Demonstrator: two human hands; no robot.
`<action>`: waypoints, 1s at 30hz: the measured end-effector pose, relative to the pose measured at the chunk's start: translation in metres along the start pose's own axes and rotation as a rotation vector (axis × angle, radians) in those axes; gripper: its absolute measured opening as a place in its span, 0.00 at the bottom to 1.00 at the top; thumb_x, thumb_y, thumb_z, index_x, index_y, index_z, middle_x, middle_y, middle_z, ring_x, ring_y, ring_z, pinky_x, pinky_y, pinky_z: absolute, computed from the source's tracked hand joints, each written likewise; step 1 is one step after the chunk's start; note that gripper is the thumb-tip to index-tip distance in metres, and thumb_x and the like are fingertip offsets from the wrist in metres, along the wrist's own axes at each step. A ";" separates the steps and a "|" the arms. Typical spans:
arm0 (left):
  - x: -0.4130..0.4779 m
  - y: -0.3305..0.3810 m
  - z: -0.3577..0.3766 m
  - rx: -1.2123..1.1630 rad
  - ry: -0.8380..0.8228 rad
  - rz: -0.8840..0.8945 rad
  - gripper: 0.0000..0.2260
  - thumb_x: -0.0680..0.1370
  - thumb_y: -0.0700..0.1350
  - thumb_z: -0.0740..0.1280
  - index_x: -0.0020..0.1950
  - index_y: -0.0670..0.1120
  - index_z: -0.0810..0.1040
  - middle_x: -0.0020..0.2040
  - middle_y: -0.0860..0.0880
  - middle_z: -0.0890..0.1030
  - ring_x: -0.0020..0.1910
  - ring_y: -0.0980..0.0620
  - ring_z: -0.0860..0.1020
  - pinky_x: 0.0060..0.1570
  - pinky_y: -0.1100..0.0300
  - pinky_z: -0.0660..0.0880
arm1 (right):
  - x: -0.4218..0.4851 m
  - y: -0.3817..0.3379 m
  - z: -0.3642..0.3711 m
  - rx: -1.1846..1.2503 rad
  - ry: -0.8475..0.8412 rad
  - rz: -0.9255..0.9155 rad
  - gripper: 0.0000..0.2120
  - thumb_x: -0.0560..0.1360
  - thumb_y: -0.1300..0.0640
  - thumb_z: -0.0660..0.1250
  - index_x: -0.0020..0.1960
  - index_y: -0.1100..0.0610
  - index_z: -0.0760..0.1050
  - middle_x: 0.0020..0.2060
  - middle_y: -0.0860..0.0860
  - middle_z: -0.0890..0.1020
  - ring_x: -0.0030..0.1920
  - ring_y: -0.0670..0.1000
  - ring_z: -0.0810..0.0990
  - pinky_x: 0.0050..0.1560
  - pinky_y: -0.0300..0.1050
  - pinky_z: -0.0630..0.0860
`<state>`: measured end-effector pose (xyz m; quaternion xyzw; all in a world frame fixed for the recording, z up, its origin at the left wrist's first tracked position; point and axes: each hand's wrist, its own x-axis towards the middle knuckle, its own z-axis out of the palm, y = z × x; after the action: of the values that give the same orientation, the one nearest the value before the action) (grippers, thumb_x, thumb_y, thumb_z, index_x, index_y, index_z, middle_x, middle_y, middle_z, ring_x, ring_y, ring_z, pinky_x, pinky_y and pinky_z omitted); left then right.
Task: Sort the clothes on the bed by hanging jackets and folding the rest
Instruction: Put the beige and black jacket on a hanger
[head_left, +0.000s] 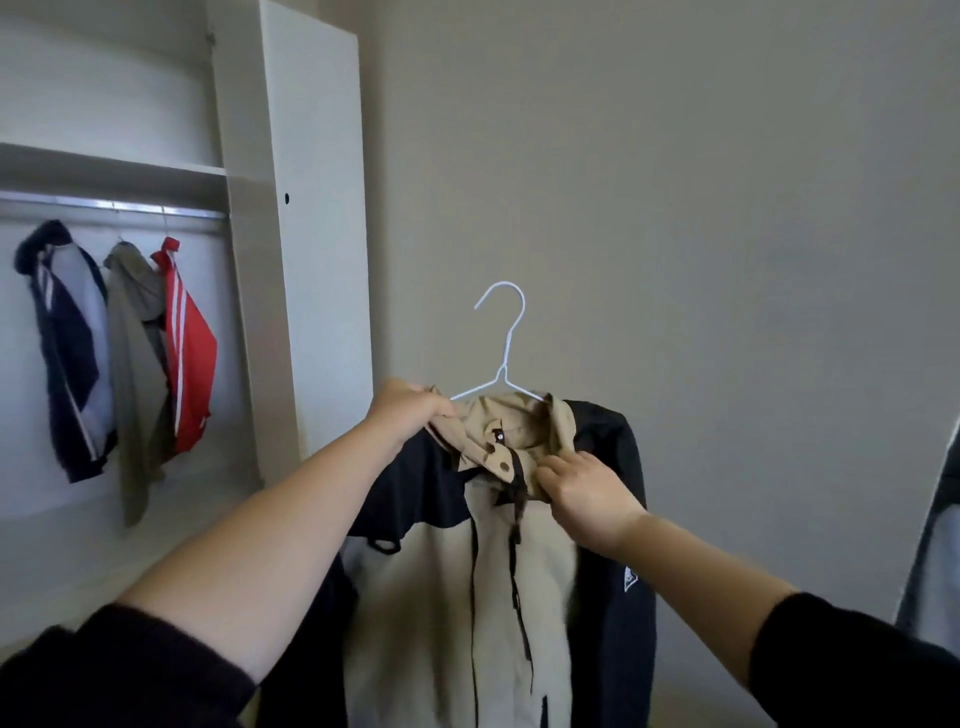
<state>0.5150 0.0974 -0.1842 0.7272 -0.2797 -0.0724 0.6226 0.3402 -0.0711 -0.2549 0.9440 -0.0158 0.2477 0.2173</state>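
Three hung jackets (135, 332) are dangling from the rail (114, 205) at upper left while the tan jacket (452, 597) is riding its hanger (501, 332) at centre, left hand (410, 410) gripping one collar end, right hand (587, 493) pinching the collar front, with racking it and any folding looking yet to come.

Hanger (503, 332): only the hook, neck and upper wires show; the rest sits inside the jacket's collar.
Jacket (457, 597): the hem is cut off by the bottom edge; one sleeve is partly behind the left forearm.
Left hand (408, 410): fingertips are buried in the collar fabric it grips.
Right hand (589, 499): fingertips are tucked into the collar fold.
Sleeve logo (630, 578): too small to read.
Dark-and-grey shape (935, 545): cut off by the right edge; unidentifiable.
Wardrobe (311, 208): cut off at the left; its hanging clothes are blurred.
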 end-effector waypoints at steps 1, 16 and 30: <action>-0.001 -0.005 0.001 0.000 -0.001 0.016 0.19 0.62 0.42 0.79 0.25 0.48 0.68 0.23 0.57 0.71 0.27 0.56 0.71 0.26 0.69 0.64 | -0.002 0.001 0.002 0.133 -0.093 0.066 0.03 0.71 0.63 0.63 0.44 0.60 0.74 0.45 0.55 0.77 0.48 0.57 0.75 0.48 0.48 0.71; 0.003 -0.021 0.003 0.206 -0.096 0.246 0.26 0.67 0.38 0.76 0.27 0.49 0.57 0.22 0.58 0.57 0.21 0.59 0.60 0.23 0.68 0.53 | 0.011 0.065 -0.020 0.799 -0.281 0.617 0.14 0.76 0.46 0.68 0.42 0.57 0.72 0.36 0.50 0.74 0.39 0.50 0.72 0.40 0.44 0.66; -0.003 0.010 0.005 0.742 -0.038 -0.124 0.18 0.67 0.59 0.64 0.36 0.44 0.72 0.30 0.47 0.79 0.25 0.48 0.78 0.29 0.65 0.71 | 0.002 0.036 -0.001 0.543 0.160 0.907 0.18 0.72 0.50 0.70 0.31 0.55 0.66 0.26 0.47 0.73 0.31 0.53 0.71 0.27 0.42 0.60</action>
<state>0.5067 0.0935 -0.1765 0.9174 -0.2540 -0.0171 0.3060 0.3367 -0.1028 -0.2387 0.8429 -0.3408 0.3832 -0.1629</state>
